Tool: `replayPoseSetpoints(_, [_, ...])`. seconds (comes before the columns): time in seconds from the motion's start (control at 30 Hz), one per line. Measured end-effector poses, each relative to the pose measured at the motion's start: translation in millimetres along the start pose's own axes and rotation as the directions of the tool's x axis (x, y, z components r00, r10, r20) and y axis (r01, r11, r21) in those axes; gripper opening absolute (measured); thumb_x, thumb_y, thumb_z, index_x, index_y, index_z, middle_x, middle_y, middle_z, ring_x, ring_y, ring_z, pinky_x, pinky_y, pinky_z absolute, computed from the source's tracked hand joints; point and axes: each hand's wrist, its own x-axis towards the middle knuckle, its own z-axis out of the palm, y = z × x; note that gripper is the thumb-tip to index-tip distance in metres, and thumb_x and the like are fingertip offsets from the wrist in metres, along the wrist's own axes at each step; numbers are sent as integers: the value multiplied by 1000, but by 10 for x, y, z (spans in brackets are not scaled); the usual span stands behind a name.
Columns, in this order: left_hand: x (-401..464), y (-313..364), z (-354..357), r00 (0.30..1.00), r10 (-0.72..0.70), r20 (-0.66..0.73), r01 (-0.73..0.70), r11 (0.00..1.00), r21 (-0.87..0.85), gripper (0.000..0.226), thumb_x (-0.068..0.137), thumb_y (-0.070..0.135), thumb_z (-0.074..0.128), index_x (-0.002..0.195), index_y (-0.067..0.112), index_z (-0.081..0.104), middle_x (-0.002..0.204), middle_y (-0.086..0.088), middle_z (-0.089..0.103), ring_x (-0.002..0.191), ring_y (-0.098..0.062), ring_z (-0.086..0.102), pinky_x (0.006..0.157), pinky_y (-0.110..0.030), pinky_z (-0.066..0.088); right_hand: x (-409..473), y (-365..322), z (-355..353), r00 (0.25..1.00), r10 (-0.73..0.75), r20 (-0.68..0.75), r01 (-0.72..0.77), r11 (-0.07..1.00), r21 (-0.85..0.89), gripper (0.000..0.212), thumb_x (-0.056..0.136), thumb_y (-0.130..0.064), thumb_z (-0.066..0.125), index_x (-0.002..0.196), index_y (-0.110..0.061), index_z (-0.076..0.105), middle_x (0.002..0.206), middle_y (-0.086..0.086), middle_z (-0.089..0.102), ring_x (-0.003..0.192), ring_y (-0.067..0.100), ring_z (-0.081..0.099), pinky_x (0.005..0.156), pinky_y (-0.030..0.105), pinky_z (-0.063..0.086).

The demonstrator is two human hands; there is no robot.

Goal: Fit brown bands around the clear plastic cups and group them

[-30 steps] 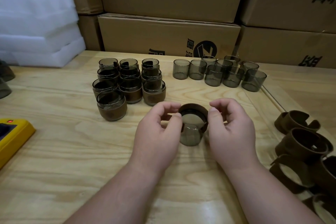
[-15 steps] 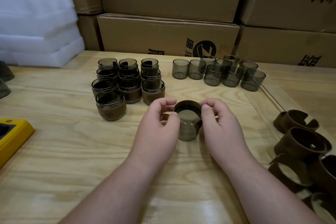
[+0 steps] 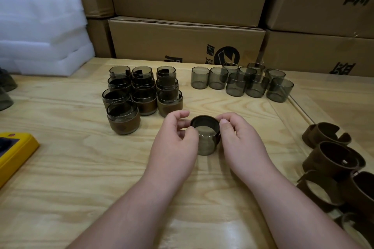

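A: Where was the cup (image 3: 206, 143)?

B: Centre of the wooden table (image 3: 81, 168), standing upright between both hands. A brown band (image 3: 204, 121) ringed its upper rim, not yet down its side.

A: Hands?

B: Left hand (image 3: 175, 143) pinched the band on the left edge, thumb and forefinger curled onto it. Right hand (image 3: 240, 143) gripped the opposite edge the same way.

A: Finished ones?

B: Banded cups (image 3: 139, 95) stood packed in a block just behind and left of the hands, ten counted. Bare cups (image 3: 242, 82) clustered farther back to the right, apart from the block.

A: Spare bands?

B: Loose bands (image 3: 334, 163) heaped at the table's right edge. Cardboard boxes (image 3: 186, 40) behind, white foam sheets (image 3: 40, 32) back left, a yellow device (image 3: 16, 153) at the left edge.
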Motion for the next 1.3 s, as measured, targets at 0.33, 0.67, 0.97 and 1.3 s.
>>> replayPoseSetpoints(0.33, [-35,50,-29,1000,-6,17,5,999,48,38,94,10,55,103,41,75,95,34,74,97,17,64,77,0,45,-33,-54,-52,992,126,-9,-120,961,248,30,96,-18,46,94,-30,73,63,-6,72,49,16,68,38,15,40])
replayPoseSetpoints(0.67, [21,56,-66,998,-54,40,54,999,2,31,97,7,58,113,28,74,89,32,74,88,15,68,68,0,45,-33,-65,-34,991,135,15,-135,962,236,27,96,-22,48,94,-33,73,58,-6,70,47,13,66,39,16,40])
replayPoseSetpoints(0.97, [-4,89,-68,996,-63,68,61,998,24,53,74,31,47,119,33,75,104,27,75,101,15,64,91,-16,49,-44,-74,-27,992,122,30,-125,962,242,31,86,-26,44,92,-33,74,57,-7,69,48,13,66,39,16,41])
replayPoseSetpoints(1.3, [-25,110,-29,999,-35,40,30,993,113,42,92,15,56,126,31,73,92,39,69,90,26,59,69,5,39,-41,-109,-47,988,144,65,-155,962,225,27,93,-18,49,96,-31,73,53,-4,67,45,11,64,39,17,42])
